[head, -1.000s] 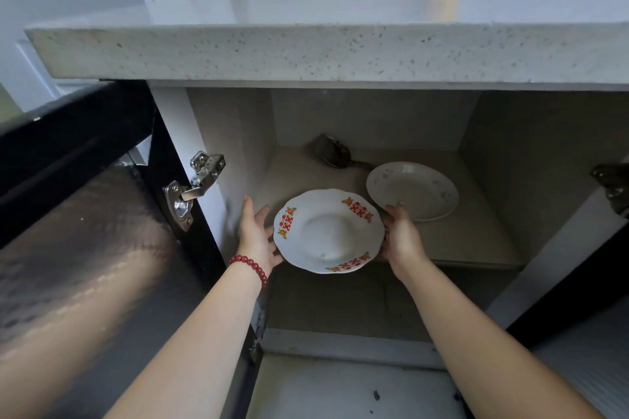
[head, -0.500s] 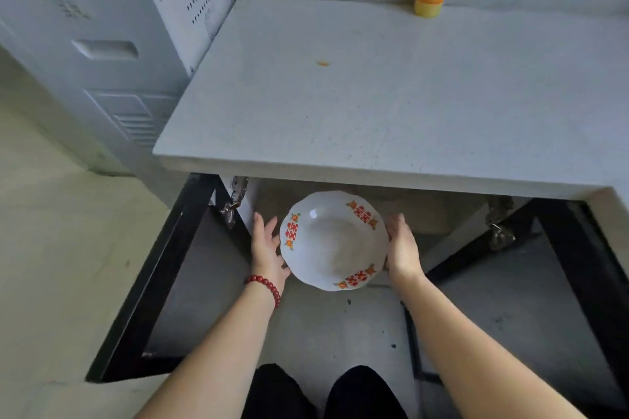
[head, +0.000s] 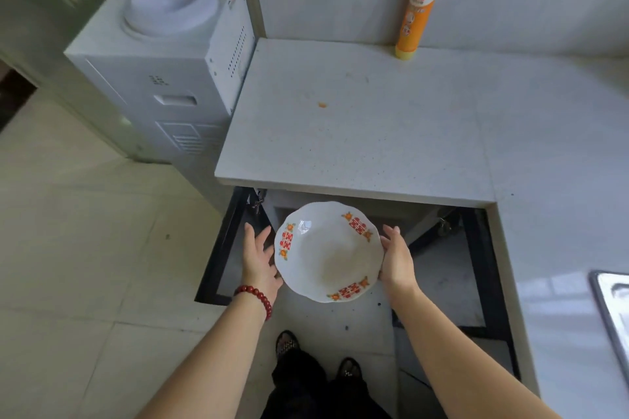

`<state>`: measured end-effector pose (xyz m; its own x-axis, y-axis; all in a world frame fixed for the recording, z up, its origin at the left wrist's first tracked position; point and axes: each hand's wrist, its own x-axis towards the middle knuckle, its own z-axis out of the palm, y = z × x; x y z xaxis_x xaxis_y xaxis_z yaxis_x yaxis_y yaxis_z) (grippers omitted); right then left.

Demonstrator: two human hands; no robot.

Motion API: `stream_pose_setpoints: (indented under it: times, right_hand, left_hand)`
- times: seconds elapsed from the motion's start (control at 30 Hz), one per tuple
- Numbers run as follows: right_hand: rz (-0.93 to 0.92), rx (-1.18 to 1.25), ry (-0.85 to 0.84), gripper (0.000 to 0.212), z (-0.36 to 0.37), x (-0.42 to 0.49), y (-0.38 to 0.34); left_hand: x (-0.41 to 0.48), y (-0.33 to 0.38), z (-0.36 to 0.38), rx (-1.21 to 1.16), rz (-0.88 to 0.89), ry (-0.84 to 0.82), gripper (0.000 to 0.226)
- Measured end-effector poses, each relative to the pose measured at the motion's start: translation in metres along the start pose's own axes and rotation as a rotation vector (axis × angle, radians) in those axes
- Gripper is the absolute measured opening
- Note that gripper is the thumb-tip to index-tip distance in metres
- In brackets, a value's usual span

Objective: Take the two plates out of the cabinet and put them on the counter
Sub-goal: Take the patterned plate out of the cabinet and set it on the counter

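A white plate [head: 326, 250] with red and orange rim decorations is held level between my two hands, in front of the open cabinet [head: 391, 211] and below the counter's front edge. My left hand [head: 259, 260], with a red bead bracelet on the wrist, presses the plate's left rim, its fingers straight. On the right rim, my right hand [head: 394, 260] presses the same way. The pale speckled counter [head: 357, 133] lies just beyond the plate. The second plate is hidden under the counter.
Both black cabinet doors stand open, the left door [head: 218, 248] and the right door [head: 483, 265], flanking my hands. An orange bottle [head: 420, 3] stands at the counter's back. A white water dispenser [head: 163, 61] is left of the counter. A metal sink [head: 612, 309] is at right.
The plate has come out of the cabinet shelf and risen with both hands. My view has risen from cabinet level to above the counter top.
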<state>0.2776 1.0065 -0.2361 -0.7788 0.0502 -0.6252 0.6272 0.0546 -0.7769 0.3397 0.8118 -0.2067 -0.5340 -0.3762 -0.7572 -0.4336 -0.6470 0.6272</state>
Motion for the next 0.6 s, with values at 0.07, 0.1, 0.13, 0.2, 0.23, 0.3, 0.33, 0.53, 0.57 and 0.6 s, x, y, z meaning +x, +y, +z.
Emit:
stream_pose_setpoints:
  times: [0.07, 0.1, 0.13, 0.2, 0.23, 0.3, 0.33, 0.53, 0.57, 0.6]
  right_hand:
    - [-0.014, -0.001, -0.013, 0.054, -0.002, -0.014, -0.012]
    - [-0.021, 0.005, -0.02, 0.056, -0.003, -0.02, -0.02]
    - [-0.03, 0.013, -0.032, 0.057, -0.004, -0.025, -0.028]
    - [-0.045, 0.021, -0.058, 0.061, -0.008, -0.032, -0.046]
    - [-0.055, 0.02, -0.067, 0.063, -0.01, -0.036, -0.055]
    - [-0.092, 0.037, -0.088, 0.049, -0.015, -0.043, -0.074]
    - [-0.108, 0.052, -0.092, 0.044, -0.017, -0.044, -0.081]
    - [-0.166, 0.099, -0.068, 0.057, -0.016, -0.024, -0.112]
    - [-0.17, 0.106, -0.066, 0.056, -0.014, -0.021, -0.119]
    - [-0.177, 0.109, -0.064, 0.056, -0.01, -0.016, -0.125]
  left_hand:
    - [-0.016, 0.011, 0.001, -0.018, 0.014, -0.009, 0.069]
    - [-0.023, 0.016, 0.002, -0.03, 0.024, -0.015, 0.068]
    - [-0.03, 0.022, 0.004, -0.04, 0.038, -0.027, 0.068]
    - [-0.04, 0.032, 0.011, -0.06, 0.056, -0.051, 0.067]
    - [-0.044, 0.036, 0.015, -0.07, 0.061, -0.06, 0.067]
    - [-0.051, 0.045, 0.024, -0.074, 0.083, -0.079, 0.067]
    - [-0.053, 0.049, 0.029, -0.074, 0.09, -0.087, 0.067]
    - [-0.057, 0.083, 0.057, -0.093, 0.137, -0.121, 0.066]
    - [-0.056, 0.09, 0.06, -0.089, 0.149, -0.122, 0.065]
    - [-0.052, 0.097, 0.063, -0.083, 0.158, -0.124, 0.065]
